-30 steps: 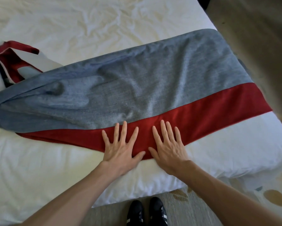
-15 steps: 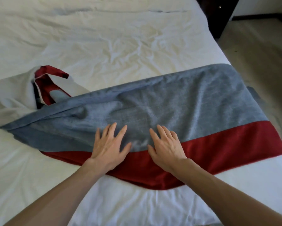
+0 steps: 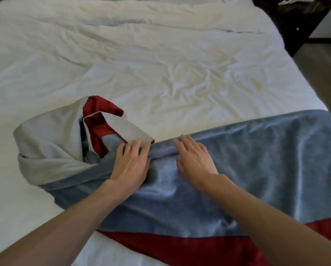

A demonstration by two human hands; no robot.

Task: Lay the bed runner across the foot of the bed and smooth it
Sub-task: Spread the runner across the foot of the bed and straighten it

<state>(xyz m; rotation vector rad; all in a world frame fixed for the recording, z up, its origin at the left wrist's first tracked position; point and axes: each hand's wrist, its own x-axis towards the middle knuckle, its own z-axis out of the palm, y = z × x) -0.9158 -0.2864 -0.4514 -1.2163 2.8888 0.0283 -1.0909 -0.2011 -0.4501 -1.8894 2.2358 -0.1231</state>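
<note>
The left grip (image 3: 131, 166) and right grip (image 3: 194, 160) press flat-fingered on the runner (image 3: 266, 160), holding nothing; right of them it lies spread across the bed (image 3: 160, 64); left of them its end is bunched, unsmoothed.

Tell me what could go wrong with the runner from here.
The bed runner is bunched and folded over at its left end; the left hand, pressing flat beside it, may pack those folds tighter instead of spreading them. The runner also lies slanted on the white duvet, so smoothing with the right hand may set it crooked.
</note>
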